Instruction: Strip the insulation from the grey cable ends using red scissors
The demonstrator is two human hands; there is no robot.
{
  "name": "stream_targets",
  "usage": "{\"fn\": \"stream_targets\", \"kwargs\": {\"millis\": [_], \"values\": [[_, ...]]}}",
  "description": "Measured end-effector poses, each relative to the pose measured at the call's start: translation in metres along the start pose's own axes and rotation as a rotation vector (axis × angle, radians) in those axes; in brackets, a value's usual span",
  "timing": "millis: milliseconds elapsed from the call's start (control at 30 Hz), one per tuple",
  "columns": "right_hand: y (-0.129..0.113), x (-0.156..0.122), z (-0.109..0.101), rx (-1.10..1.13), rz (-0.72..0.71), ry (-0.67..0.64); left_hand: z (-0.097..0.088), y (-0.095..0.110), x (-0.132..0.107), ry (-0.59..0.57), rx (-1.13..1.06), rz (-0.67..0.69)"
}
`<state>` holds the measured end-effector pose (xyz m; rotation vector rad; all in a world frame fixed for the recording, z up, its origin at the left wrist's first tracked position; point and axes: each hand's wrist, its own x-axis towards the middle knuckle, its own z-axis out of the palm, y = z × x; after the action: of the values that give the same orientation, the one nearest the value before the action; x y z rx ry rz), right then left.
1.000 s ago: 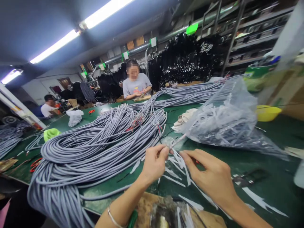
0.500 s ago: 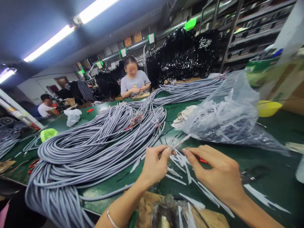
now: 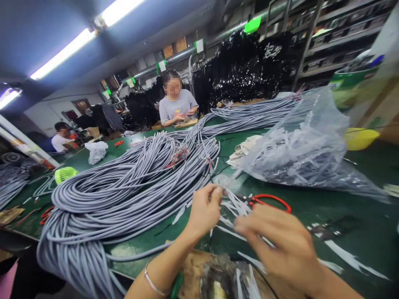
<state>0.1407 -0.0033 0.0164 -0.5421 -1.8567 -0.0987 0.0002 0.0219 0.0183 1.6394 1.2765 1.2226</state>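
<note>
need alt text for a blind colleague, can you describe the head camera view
A left hand pinches a cable end over a green table, with the blurred right hand beside it, near white strips and red scissors. A big coil of grey cable lies left, a clear bag right, and a person sits opposite.

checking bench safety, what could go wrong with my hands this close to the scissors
The right hand is motion-blurred right beside the red-handled metal scissors; it might catch the blades. Loose white strips on the green table partly cover the scissor tips. The left hand's grip pinches a thin pale wire end next to the big coil of grey cables, so a loop could snag.
</note>
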Motion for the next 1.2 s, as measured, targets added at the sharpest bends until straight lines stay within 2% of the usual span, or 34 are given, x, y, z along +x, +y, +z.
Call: {"fn": "stream_targets", "kwargs": {"millis": [67,100,233,300,400,467,633,667,733,833,900,967,1100,1200], "values": [[-0.006,-0.003,0.003,0.058,-0.003,0.009,0.001,-0.004,0.002,0.058,-0.017,-0.024],[-0.005,-0.005,0.005,0.058,0.076,0.036,0.001,-0.004,0.002,0.058,-0.027,-0.026],[0.010,-0.011,0.013,0.125,0.678,0.124,0.005,0.000,-0.007,0.011,-0.032,0.009],[0.018,-0.011,0.015,0.257,0.860,0.091,0.007,0.003,-0.011,-0.004,-0.037,0.018],[0.021,-0.007,0.016,0.416,0.933,0.083,0.009,0.006,-0.014,-0.040,-0.085,-0.035],[0.023,-0.004,0.016,0.478,0.991,0.142,0.010,0.008,-0.013,-0.060,-0.147,-0.104],[0.032,0.000,0.016,0.551,1.239,0.273,0.010,0.013,-0.010,-0.102,-0.308,-0.249],[0.033,0.000,0.015,0.515,1.238,0.307,0.010,0.013,-0.009,-0.099,-0.333,-0.263],[0.031,-0.001,0.012,0.374,1.145,0.326,0.009,0.014,-0.008,-0.057,-0.348,-0.264],[0.023,-0.003,0.007,0.127,0.910,0.194,0.007,0.014,-0.005,0.024,-0.305,-0.226],[0.019,-0.005,0.005,0.027,0.783,0.074,0.005,0.015,-0.004,0.045,-0.287,-0.207],[0.018,-0.006,0.005,-0.034,0.674,0.008,0.003,0.016,-0.004,0.061,-0.281,-0.184],[0.017,-0.003,0.006,-0.120,0.485,0.019,0.002,0.017,-0.006,0.084,-0.264,-0.166],[0.014,-0.001,0.006,-0.149,0.401,0.038,0.004,0.015,-0.008,0.081,-0.252,-0.168]]}}
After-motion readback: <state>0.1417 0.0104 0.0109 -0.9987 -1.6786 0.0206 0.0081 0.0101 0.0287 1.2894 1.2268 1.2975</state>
